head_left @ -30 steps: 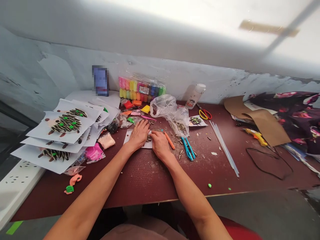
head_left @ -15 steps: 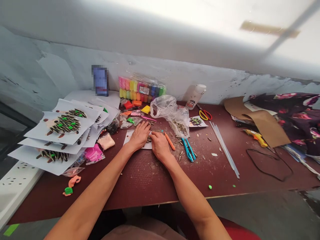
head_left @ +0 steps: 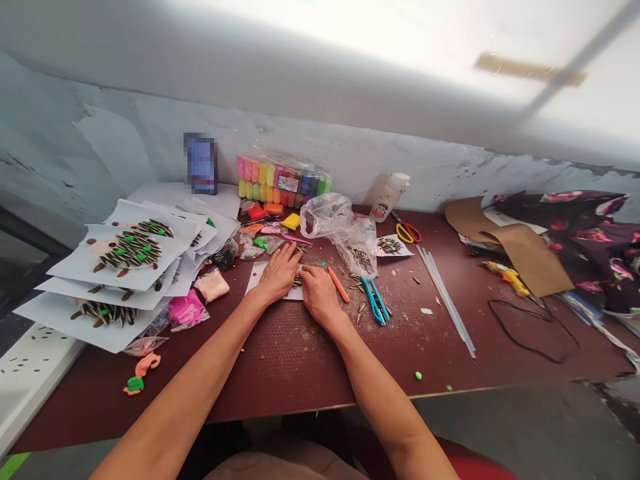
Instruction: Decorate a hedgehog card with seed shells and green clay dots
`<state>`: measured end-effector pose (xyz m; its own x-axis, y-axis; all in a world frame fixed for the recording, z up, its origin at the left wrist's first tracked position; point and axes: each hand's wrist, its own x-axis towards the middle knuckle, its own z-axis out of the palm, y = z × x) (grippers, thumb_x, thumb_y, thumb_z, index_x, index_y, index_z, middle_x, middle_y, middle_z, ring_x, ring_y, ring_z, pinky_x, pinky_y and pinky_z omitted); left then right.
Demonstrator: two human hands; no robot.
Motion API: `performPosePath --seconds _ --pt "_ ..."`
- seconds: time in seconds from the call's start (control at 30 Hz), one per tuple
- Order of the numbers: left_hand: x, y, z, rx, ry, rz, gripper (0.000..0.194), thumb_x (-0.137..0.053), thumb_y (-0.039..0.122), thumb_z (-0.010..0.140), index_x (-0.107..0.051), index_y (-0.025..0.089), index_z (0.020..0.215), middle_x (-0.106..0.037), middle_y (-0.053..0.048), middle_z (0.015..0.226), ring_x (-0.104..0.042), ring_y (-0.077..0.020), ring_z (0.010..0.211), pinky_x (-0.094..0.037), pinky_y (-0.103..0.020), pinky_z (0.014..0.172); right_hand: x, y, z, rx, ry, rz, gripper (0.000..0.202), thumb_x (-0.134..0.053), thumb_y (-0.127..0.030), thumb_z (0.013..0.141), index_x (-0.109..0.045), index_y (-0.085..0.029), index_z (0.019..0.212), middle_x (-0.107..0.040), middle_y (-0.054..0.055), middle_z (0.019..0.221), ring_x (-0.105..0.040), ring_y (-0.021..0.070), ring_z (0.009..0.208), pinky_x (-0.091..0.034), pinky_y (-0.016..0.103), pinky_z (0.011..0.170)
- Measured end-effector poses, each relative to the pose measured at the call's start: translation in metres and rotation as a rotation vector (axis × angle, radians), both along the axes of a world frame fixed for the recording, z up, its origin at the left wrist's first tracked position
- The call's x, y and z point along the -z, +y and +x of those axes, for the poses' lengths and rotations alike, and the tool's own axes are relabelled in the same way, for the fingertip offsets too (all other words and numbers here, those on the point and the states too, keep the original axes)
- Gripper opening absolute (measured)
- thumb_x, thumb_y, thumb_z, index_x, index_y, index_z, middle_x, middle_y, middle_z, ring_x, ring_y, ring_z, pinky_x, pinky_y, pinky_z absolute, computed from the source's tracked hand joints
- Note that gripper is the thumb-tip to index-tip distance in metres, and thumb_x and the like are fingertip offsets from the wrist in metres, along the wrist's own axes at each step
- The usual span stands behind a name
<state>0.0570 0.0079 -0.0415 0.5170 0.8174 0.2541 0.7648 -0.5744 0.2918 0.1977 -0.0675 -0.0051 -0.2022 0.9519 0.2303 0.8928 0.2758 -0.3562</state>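
Note:
A small sheet of white paper (head_left: 254, 272) lies on the dark red table, with striped sunflower seeds (head_left: 297, 281) on it between my hands. My left hand (head_left: 278, 275) rests flat across the sheet, fingers stretched forward. At the sheet's right edge is my right hand (head_left: 319, 291), its fingers bent and drawn together; whatever they pinch is hidden. Just right of it lie an orange stick (head_left: 339, 285) and a blue utility knife (head_left: 375, 300). Behind them a clear plastic bag (head_left: 327, 217) spills more seeds.
Sheets with seed hedgehogs (head_left: 130, 250) are stacked at left, beside bagged pink clay (head_left: 187, 310). Colored clay packs (head_left: 280, 183), a white bottle (head_left: 390, 197) and scissors (head_left: 409, 232) stand or lie behind. Glue sticks (head_left: 447, 303) and a yellow glue gun (head_left: 510, 277) are at right.
The view has shifted very slightly. Both hands keep nearly the same place and pose on the paper; nothing else has visibly moved.

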Motion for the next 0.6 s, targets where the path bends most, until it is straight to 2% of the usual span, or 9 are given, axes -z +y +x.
performPosePath --seconds 0.23,0.4,0.5,0.6 --pt "0.001 0.002 -0.002 0.015 -0.084 -0.02 0.048 -0.03 0.026 0.102 -0.051 0.015 0.143 -0.046 -0.015 0.154 -0.038 -0.0259 0.146 -0.028 -0.049 0.121 0.0 0.001 0.001 0.005 0.002 0.006 0.031 -0.048 -0.012 0.096 -0.073 -0.017 0.114 -0.068 0.013 0.125 -0.061 0.0243 0.115 -0.046 0.037 0.102" --pt "-0.01 0.005 -0.006 0.041 -0.266 -0.047 0.049 -0.028 0.03 0.102 -0.053 0.013 0.14 -0.053 -0.013 0.15 -0.043 -0.0234 0.143 -0.03 -0.047 0.121 0.001 0.002 0.002 0.006 -0.01 -0.017 0.034 -0.047 -0.01 0.096 -0.072 -0.016 0.117 -0.068 0.013 0.127 -0.061 0.024 0.116 -0.047 0.037 0.102" --pt "-0.016 0.005 -0.018 -0.002 -0.414 -0.033 0.048 -0.03 0.03 0.102 -0.057 0.012 0.136 -0.059 -0.014 0.143 -0.05 -0.023 0.137 -0.034 -0.046 0.119 0.002 0.003 0.003 0.014 0.004 -0.02 0.037 -0.045 -0.008 0.094 -0.071 -0.017 0.119 -0.069 0.012 0.126 -0.061 0.0234 0.117 -0.047 0.037 0.103" --pt "-0.016 0.002 -0.038 -0.054 -0.504 -0.032 0.045 -0.034 0.027 0.099 -0.06 0.013 0.133 -0.062 -0.013 0.138 -0.054 -0.0236 0.132 -0.037 -0.046 0.118 0.003 0.003 0.003 0.027 0.019 -0.016 0.038 -0.044 -0.007 0.094 -0.071 -0.016 0.12 -0.069 0.013 0.126 -0.062 0.0231 0.117 -0.047 0.036 0.103"
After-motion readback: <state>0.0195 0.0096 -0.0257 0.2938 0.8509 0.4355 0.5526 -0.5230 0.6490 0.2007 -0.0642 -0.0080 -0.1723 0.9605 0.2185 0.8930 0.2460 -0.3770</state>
